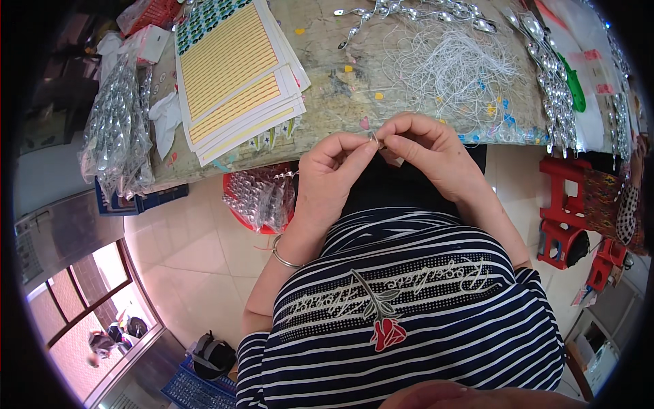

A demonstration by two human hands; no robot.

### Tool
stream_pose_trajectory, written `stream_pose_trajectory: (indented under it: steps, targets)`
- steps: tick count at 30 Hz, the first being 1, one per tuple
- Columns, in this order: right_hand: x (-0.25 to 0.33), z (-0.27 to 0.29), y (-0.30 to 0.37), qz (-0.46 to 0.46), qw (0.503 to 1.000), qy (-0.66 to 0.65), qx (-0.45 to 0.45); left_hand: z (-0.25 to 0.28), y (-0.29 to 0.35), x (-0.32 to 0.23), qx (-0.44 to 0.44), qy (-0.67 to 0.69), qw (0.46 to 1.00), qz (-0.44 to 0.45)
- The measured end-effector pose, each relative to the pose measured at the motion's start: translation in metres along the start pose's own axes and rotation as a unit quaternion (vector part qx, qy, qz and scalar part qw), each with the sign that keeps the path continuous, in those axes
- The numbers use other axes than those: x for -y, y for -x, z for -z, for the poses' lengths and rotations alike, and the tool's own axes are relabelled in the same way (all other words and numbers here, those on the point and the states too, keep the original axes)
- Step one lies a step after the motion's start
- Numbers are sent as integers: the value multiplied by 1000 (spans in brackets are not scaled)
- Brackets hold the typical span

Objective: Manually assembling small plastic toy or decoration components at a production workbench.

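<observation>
My left hand (pixel 328 169) and my right hand (pixel 430 151) meet fingertip to fingertip just off the table's front edge. Both pinch at a tiny, thin, shiny piece (pixel 374 137); it is too small to name, and the fingers hide most of it. Beyond my right hand lies a loose tangle of white string (pixel 458 67) on the table. Strips of silvery, gem-like beads (pixel 426 12) are spread behind that tangle. To the left of my hands, a stack of yellow and white printed sheets (pixel 235 85) rests on the tabletop.
A clear bag of silver beaded strips (pixel 121 126) hangs over the table's left edge. More strips (pixel 550 71) drape at the right, beside a green piece (pixel 573 83). Under the table is a red basin (pixel 230 213) with bagged silver pieces. Red stools (pixel 564 194) stand at right.
</observation>
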State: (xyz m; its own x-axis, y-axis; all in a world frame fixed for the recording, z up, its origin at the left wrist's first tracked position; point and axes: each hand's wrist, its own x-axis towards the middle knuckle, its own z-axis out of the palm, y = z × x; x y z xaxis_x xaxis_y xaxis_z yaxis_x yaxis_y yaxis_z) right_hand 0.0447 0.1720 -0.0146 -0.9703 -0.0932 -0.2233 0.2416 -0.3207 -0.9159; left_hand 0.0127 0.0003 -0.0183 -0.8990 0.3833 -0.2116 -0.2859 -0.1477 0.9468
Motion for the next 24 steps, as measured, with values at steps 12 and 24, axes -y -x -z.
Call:
stream_pose_trajectory:
  steps: [12,24]
  targets:
    - [1,-5,1,10,1000,24,2,3,0,7,17,-58,998,-13]
    - [3,7,-4,-25,999,-14,-28,2,1,-2,24,-104,994,3]
